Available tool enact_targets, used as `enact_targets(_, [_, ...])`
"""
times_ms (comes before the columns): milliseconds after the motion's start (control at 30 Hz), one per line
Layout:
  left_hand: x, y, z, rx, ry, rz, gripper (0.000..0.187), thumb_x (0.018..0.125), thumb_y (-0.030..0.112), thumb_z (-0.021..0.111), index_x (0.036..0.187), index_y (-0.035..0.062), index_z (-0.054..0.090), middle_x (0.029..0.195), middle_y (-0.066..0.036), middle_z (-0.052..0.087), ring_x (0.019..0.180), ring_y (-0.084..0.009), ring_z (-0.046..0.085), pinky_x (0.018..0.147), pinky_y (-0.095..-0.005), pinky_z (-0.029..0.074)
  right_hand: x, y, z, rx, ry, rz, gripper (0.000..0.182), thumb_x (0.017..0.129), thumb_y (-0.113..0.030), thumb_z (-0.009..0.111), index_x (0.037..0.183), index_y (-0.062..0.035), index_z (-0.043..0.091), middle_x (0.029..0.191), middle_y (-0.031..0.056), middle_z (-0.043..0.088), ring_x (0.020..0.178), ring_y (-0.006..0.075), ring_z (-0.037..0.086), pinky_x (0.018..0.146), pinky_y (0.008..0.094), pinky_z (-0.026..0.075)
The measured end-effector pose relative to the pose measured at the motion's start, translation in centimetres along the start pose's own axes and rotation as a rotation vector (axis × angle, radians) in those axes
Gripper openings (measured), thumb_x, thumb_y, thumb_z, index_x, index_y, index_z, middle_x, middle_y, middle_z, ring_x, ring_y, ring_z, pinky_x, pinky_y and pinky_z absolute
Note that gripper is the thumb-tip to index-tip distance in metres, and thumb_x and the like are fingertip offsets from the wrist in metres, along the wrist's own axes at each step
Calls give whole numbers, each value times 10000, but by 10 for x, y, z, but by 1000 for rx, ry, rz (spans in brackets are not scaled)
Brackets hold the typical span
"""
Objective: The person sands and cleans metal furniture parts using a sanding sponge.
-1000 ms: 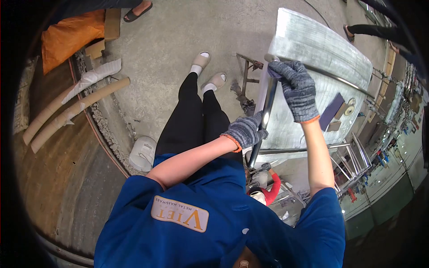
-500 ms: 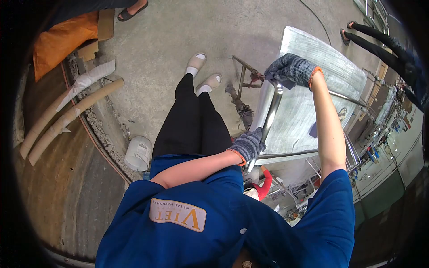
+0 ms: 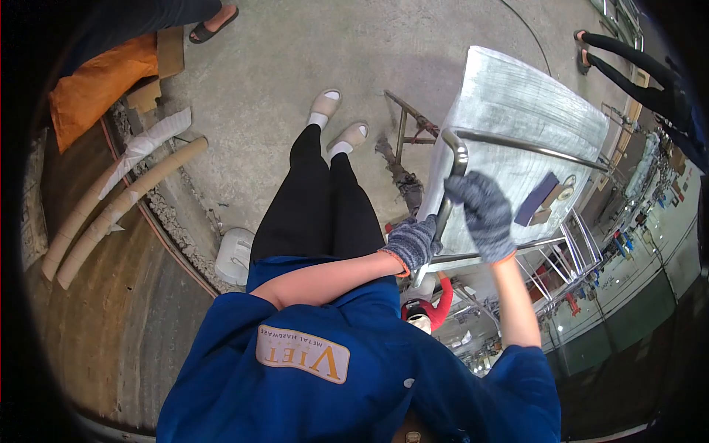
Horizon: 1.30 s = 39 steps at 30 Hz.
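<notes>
A shiny bent metal tube frame (image 3: 539, 148) rests over a table covered in pale wrapping (image 3: 517, 88). My left hand (image 3: 413, 242), in a grey knit glove with an orange cuff, is closed around the frame's near tube, low down. Higher on that tube is my right hand (image 3: 484, 214), gloved the same way and slightly blurred, its fingers curled against the metal; what lies under them is hidden. A dark purple cloth (image 3: 535, 199) and a small brown piece (image 3: 540, 216) lie on the wrapping to its right.
Below the table, a person in red (image 3: 443, 303) is partly visible. Another person's legs (image 3: 628, 70) are at the upper right, and a sandalled foot (image 3: 214, 23) at the upper left. A white bucket (image 3: 235, 257), wrapped tubes (image 3: 133, 199) and an orange sack (image 3: 100, 88) are at left.
My right hand has moved from the frame's upper corner down along the near tube, uncovering the corner and the purple cloth. My left hand keeps its grip low on the tube.
</notes>
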<state>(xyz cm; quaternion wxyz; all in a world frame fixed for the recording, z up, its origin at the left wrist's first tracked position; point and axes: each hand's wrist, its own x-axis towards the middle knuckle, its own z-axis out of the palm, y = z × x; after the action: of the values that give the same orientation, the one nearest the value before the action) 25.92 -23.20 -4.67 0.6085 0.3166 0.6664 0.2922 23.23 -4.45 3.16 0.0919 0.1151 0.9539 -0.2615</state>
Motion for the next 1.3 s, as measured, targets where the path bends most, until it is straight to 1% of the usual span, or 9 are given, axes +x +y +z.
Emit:
enact_targets(200, [-4,4,-1,-30,52,-19,546,833,398,666,1160,-17,529,997,-253,652,966,-432,606,882,-500,469,12,-7,15,-162,220,72,417,728,27,617,1075,-178,726,932,88,695,894,284,679,835,384,536])
enact_targets(567, [-3,0,0,7,43,26,480,853,359,660,1149,0,541,973,-208,672,952,-361,639,1026,-481,386,141,50,4,178,-783,364,334,804,148,524,1013,-22,723,948,109,719,900,182,686,850,296,554])
enact_targets(667, [2,-3,-4,1,10,61,451,863,354,650,1149,23,539,985,-174,692,968,-318,657,1095,-461,339,123,57,0,301,-713,270,336,811,133,535,1030,-34,727,952,100,723,911,170,689,842,293,554])
enact_targets(867, [7,-6,-9,-30,24,92,515,802,392,674,1144,22,566,963,-212,680,959,-390,633,927,-478,439,37,21,3,-2,135,-56,309,791,-1,647,1023,-181,744,930,100,695,885,308,659,818,375,546])
enact_targets(1000, [3,-7,-32,-425,-71,206,632,788,246,761,1317,26,494,1215,-175,622,1173,-307,580,1014,-379,443,-39,-14,31,83,197,126,206,797,-148,704,995,-182,748,953,76,703,882,285,664,752,382,538])
enact_targets(1133, [21,-45,-46,22,-88,358,489,777,198,778,1187,19,581,1215,-141,610,1065,-307,629,928,-390,524,-115,-30,68,-39,354,-5,201,794,-165,700,991,-173,736,941,67,708,833,277,672,709,385,541])
enact_targets(1200, [70,-120,-24,208,429,757,438,854,319,712,1141,9,597,1130,-150,639,1039,-269,644,877,-386,551,-152,-39,87,-65,412,-30,193,780,-136,669,963,-159,722,917,64,703,817,264,670,692,382,535])
enact_targets(1267, [12,-4,-30,-796,294,27,467,947,358,601,1256,11,548,1262,-164,603,1061,-268,645,934,-359,529,-189,-46,105,-15,443,-32,183,767,-113,631,928,-145,712,890,61,693,812,256,663,687,387,530])
enact_targets(1300, [17,5,-22,-779,290,26,467,947,358,601,1256,11,548,1262,-164,603,1061,-268,645,934,-359,529,-206,-48,115,38,405,-11,192,767,-99,605,925,-133,709,882,49,688,819,242,658,694,383,524])
